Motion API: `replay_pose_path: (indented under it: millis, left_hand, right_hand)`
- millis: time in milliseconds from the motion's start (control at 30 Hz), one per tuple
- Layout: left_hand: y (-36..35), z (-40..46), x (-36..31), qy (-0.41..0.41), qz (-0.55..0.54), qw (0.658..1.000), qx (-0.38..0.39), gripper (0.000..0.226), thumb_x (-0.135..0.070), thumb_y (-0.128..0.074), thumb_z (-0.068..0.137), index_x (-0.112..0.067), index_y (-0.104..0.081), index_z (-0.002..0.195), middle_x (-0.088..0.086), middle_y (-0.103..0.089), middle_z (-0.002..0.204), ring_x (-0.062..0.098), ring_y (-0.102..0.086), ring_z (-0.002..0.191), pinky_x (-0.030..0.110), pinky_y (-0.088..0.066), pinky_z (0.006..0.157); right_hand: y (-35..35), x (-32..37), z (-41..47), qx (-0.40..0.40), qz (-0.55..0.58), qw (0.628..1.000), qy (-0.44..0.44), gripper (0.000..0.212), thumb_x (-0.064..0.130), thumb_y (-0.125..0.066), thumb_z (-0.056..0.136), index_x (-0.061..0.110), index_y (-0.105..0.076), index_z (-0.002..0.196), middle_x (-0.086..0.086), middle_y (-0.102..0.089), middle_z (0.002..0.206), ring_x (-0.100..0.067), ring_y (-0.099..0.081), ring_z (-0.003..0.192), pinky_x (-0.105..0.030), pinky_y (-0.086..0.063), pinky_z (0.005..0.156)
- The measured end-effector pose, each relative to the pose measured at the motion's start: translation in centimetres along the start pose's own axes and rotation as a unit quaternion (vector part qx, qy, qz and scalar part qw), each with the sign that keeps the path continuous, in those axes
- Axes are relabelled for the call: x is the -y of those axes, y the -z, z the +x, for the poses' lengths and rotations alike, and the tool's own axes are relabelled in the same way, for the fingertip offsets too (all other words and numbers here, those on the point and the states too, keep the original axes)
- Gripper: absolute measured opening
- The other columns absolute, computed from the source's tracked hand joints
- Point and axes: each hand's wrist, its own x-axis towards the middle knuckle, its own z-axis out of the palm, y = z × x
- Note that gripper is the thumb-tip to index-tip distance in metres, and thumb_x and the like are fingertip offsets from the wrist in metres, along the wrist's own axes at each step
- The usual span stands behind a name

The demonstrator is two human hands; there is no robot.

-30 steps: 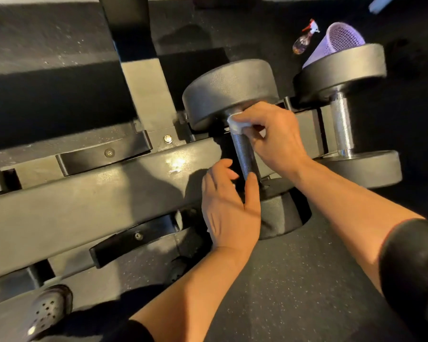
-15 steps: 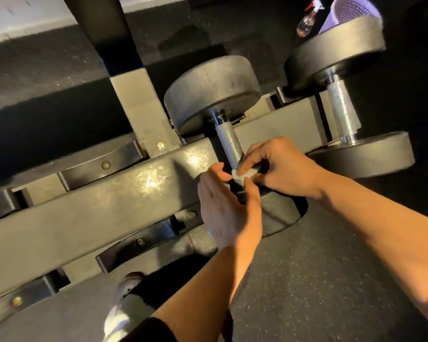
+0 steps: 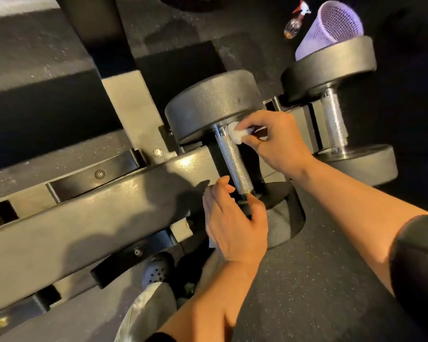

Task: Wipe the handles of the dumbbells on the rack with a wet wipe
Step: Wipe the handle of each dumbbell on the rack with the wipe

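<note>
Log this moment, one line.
task: wipe handles | right hand: pinches wet wipe at far end of handle | left hand: at near end, grip unclear | second dumbbell: untouched
</note>
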Motion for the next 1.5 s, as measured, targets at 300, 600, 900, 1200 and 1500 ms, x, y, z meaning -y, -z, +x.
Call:
replay_pose_path:
  millis: [300, 600, 900, 1200, 1500]
  left_hand:
    - [0.3, 0.1, 0.0, -0.015, -0.003, 1.000, 0.011, 0.032, -0.025, -0.051, 0.075, -0.010, -0.051, 0.104, -0.004, -0.045, 0.090, 0.009, -0.039, 0.083, 0.026, -0.035, 0.065]
    - [0.4, 0.0, -0.2, 0.015, 0.010, 1.000, 0.009, 0.033, -0.033, -0.045, 0.080, -0.023, -0.044, 0.111, -0.016, -0.040, 0.093, 0.008, -0.047, 0.084, 0.010, -0.036, 0.072]
    - [-0.9, 1.3, -4.4, 0.064, 0.078, 0.994, -0.040, 0.041, -0.039, -0.058, 0.077, -0.024, -0.047, 0.113, -0.011, -0.048, 0.094, 0.008, -0.047, 0.083, 0.015, -0.036, 0.069]
    - [-1.4, 1.4, -4.4, 0.033, 0.159, 0.986, -0.033, 0.027, -0.029, -0.053, 0.079, -0.032, -0.039, 0.101, -0.007, -0.049, 0.086, 0.021, -0.051, 0.070, 0.029, -0.039, 0.058]
    - [-1.4, 1.4, -4.4, 0.045, 0.156, 0.986, -0.029, 0.032, -0.041, -0.040, 0.074, -0.026, -0.042, 0.102, -0.005, -0.050, 0.084, 0.018, -0.049, 0.068, 0.036, -0.045, 0.059]
  right_hand:
    - [0.7, -0.8, -1.7, 0.114, -0.022, 0.991, 0.059, 0.024, -0.003, -0.072, 0.074, 0.011, -0.073, 0.094, 0.009, -0.061, 0.086, -0.005, -0.053, 0.071, -0.007, -0.041, 0.069]
    - [1.4, -2.3, -2.7, 0.246, 0.004, 0.965, 0.096, 0.030, -0.007, -0.071, 0.068, 0.015, -0.076, 0.088, 0.008, -0.069, 0.085, -0.008, -0.064, 0.076, -0.004, -0.041, 0.069]
    - [2.4, -4.7, -1.0, 0.048, 0.133, 0.989, 0.031, 0.022, -0.005, -0.067, 0.075, 0.010, -0.070, 0.091, -0.003, -0.070, 0.091, -0.014, -0.065, 0.082, -0.019, -0.048, 0.074]
    - [-0.8, -4.4, 1.5, 0.111, 0.216, 0.968, 0.057, 0.022, -0.004, -0.063, 0.080, 0.013, -0.069, 0.093, 0.002, -0.065, 0.095, -0.008, -0.058, 0.088, -0.006, -0.044, 0.075]
    - [-0.2, -5.9, -1.8, 0.209, 0.238, 0.946, 0.073, 0.016, 0.001, -0.074, 0.073, 0.013, -0.073, 0.085, 0.002, -0.063, 0.088, -0.012, -0.061, 0.081, -0.023, -0.053, 0.075]
